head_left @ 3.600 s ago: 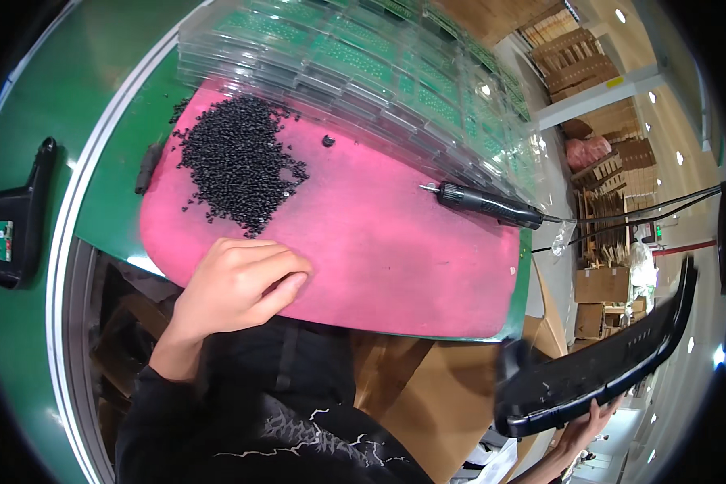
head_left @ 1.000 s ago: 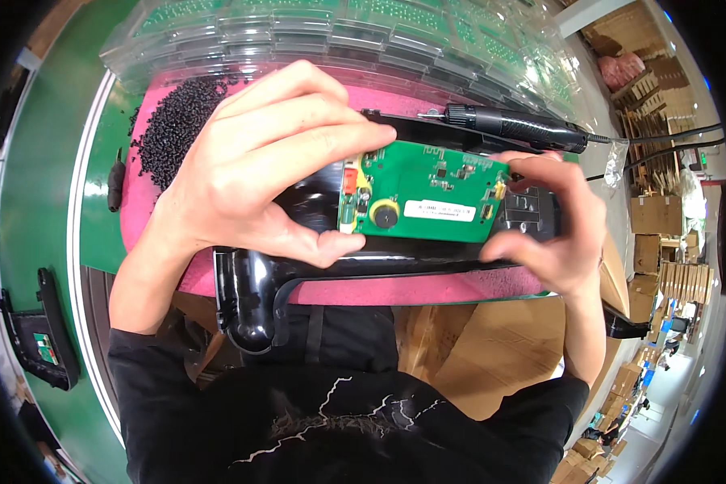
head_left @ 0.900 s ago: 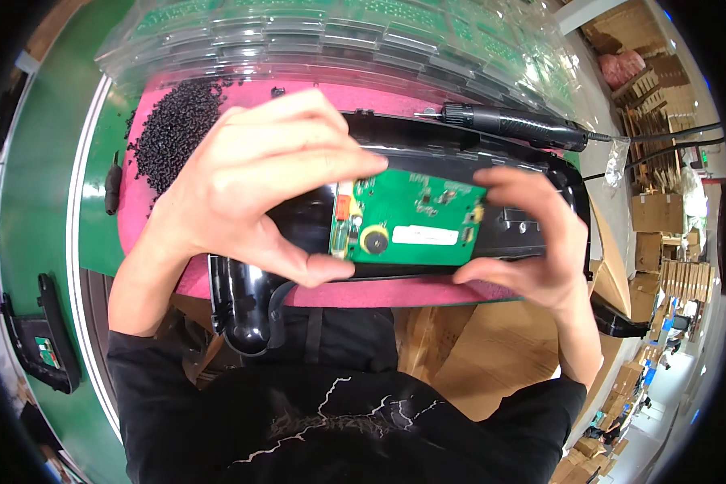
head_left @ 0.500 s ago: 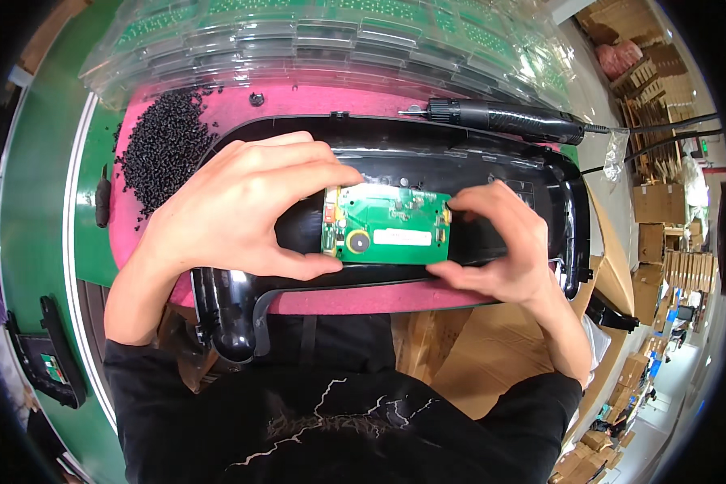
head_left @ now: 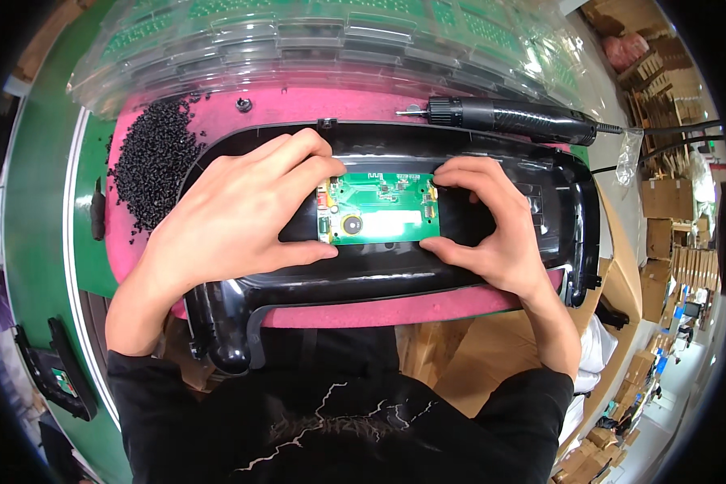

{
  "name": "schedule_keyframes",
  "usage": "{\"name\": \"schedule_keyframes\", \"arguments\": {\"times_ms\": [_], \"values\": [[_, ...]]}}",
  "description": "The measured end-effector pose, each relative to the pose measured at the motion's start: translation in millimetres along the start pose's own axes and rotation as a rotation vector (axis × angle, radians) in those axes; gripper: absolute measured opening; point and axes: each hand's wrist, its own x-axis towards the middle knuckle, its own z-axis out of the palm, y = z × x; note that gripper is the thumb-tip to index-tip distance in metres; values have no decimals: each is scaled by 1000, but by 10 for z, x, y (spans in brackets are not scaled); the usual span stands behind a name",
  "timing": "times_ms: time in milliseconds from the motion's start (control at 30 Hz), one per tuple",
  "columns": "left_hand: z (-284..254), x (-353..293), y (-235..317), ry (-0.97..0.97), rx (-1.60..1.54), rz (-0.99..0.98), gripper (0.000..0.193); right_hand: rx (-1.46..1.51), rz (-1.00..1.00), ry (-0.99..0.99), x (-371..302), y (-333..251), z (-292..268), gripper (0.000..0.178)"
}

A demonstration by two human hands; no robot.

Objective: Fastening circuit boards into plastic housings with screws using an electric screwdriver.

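A green circuit board (head_left: pixel 387 211) with a round buzzer and a white label is gripped at both short ends. My left hand (head_left: pixel 246 210) pinches its left corners between thumb and fingers. At the opposite end, my right hand (head_left: pixel 492 222) holds the corners the same way. Beneath the board lies a glossy black plastic housing (head_left: pixel 355 278), hollow side up, with a short handle-like arm at its near left. Whether the board touches the housing floor is hidden.
Loose black screws (head_left: pixel 153 161) are heaped on the pink mat (head_left: pixel 355 315). A black electric screwdriver (head_left: pixel 512 119) lies behind the housing, its cable running right. Clear plastic trays (head_left: pixel 315 48) of green boards are stacked at the back. Another black housing (head_left: pixel 56 371) sits far left.
The board, held in both hands, has moved slightly up and left and now sits deeper over the housing's middle. The housing appears slightly lower in view.
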Motion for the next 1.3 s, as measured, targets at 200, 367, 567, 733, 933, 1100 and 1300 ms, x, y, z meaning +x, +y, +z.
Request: {"name": "schedule_keyframes", "arguments": {"times_ms": [200, 367, 567, 733, 933, 1100, 1300], "values": [[23, -11, -44, -1, 12, -5, 67, -20, 16, 6, 28, -23, 45, 54], [-5, -31, -85, -20, 16, -10, 66, -17, 25, -3, 64, -29, 88, 55], [-11, -42, -93, -21, 18, -8, 66, -29, 51, -17, 86, -68, 88, 55], [-10, -23, -100, -19, 10, 44, 66, -84, 63, -27, 65, -81, 64, 58], [4, -111, -170, 65, 28, 93, 60, -85, 174, -66, 37, -168, -82, 89], [-200, -129, -381, 464, 74, -56, 26, -640, 286, 473, -47, 220, -671, 49], [-180, -411, -765, 373, 233, -166, 37, -96, 557, 311, 67, 441, -995, 43]]}}
